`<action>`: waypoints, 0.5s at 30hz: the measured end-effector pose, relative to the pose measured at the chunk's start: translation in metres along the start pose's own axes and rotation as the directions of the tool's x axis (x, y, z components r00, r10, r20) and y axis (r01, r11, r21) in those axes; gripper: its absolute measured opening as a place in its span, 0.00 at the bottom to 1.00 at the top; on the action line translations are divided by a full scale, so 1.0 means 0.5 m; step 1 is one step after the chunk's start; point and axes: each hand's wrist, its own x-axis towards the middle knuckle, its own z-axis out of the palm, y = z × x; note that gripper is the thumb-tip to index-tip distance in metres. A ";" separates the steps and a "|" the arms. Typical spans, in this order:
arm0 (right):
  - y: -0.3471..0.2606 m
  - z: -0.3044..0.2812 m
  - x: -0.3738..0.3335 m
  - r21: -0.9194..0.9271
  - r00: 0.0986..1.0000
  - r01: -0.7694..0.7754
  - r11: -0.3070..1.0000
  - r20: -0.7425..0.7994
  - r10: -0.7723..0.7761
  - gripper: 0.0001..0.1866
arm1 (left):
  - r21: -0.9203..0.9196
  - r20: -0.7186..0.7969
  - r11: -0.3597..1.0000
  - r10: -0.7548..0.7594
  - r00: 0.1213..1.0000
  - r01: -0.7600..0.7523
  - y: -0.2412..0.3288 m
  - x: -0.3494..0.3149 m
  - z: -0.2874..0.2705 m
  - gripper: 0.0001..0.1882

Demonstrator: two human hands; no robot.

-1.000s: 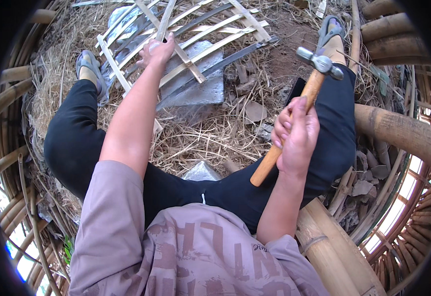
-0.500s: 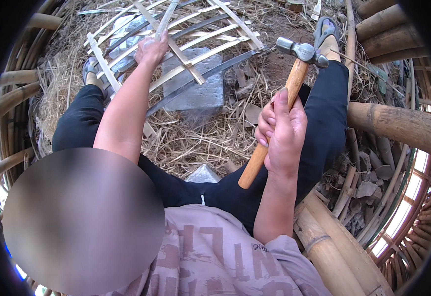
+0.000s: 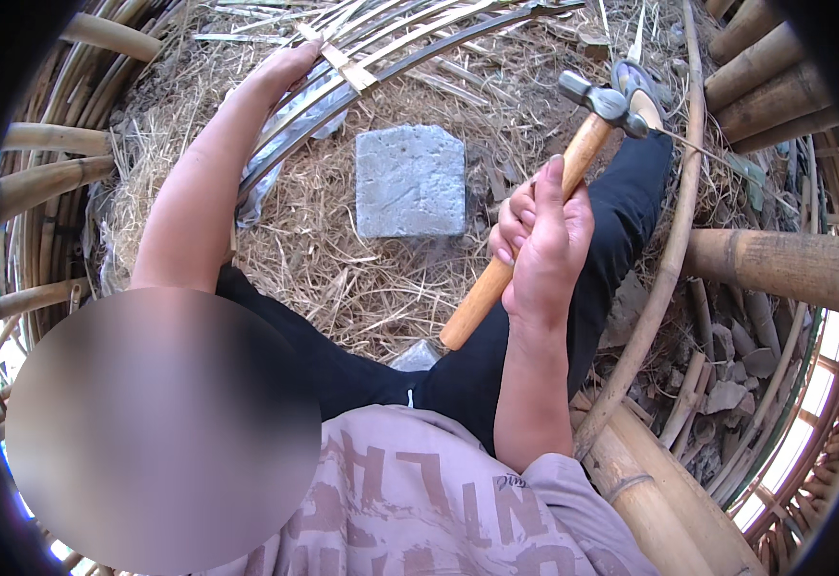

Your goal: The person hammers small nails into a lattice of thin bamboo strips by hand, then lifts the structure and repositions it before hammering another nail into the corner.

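My right hand (image 3: 546,240) is wrapped round the wooden handle of a ball-peen hammer (image 3: 587,146), its metal head raised up and away from me. At the upper left, my left hand (image 3: 290,69) grips a frame of woven bamboo strips (image 3: 350,73) by a crosspiece near its edge. The frame is tipped up on a slant, with pale and dark strips running across it; its far part is cut off by the picture's edge. Between my hands a grey stone block (image 3: 410,182) lies bare on the straw, touching neither hammer nor frame.
Straw (image 3: 314,278) covers the ground between my legs. Clear plastic (image 3: 271,173) lies under the frame. A long thin pole (image 3: 674,250) slants along my right leg, near a thick bamboo pole (image 3: 775,266) and rubble (image 3: 722,396). Bamboo walls curve round both sides.
My left hand has lifted and tilted the bamboo frame, shifting it up and away, so the stone block is uncovered. The hammer stays raised in my right hand, hardly moved.
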 end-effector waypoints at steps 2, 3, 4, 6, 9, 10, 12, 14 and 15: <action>0.004 -0.002 0.012 0.013 0.995 0.069 0.998 -0.076 -0.068 0.20 | -0.055 -0.007 0.997 0.049 0.999 -0.049 0.044 -0.045 -0.009 0.42; 0.004 0.011 0.017 0.037 0.992 0.089 0.995 -0.096 -0.085 0.21 | 0.021 -0.069 0.997 0.074 0.995 -0.073 0.053 -0.056 -0.032 0.45; 0.005 0.019 0.023 0.043 0.992 0.094 0.995 -0.085 -0.090 0.21 | 0.068 -0.078 0.996 0.054 0.996 -0.049 0.063 -0.066 -0.057 0.49; 0.011 0.032 0.036 0.140 0.979 0.178 0.974 -0.125 -0.161 0.17 | 0.184 -0.113 0.981 0.087 0.990 -0.065 0.085 -0.092 -0.103 0.52; 0.018 0.048 0.054 0.159 0.962 0.229 0.961 -0.188 -0.198 0.17 | 0.348 -0.276 0.934 0.183 0.944 -0.079 0.101 -0.087 -0.151 0.52; 0.020 0.050 0.058 0.168 0.952 0.243 0.955 -0.229 -0.202 0.17 | 0.371 -0.327 0.925 0.217 0.920 -0.086 0.114 -0.090 -0.162 0.51; 0.026 0.060 0.061 0.190 0.952 0.250 0.949 -0.227 -0.205 0.17 | 0.361 -0.350 0.928 0.225 0.909 -0.091 0.109 -0.086 -0.211 0.52; 0.026 0.069 0.059 0.191 0.956 0.243 0.951 -0.211 -0.202 0.18 | 0.480 -0.407 0.873 0.308 0.860 -0.086 0.101 -0.073 -0.269 0.51; 0.028 0.059 0.061 0.177 0.953 0.248 0.953 -0.221 -0.207 0.18 | 0.537 -0.312 0.842 0.256 0.915 -0.053 0.139 -0.095 -0.266 0.52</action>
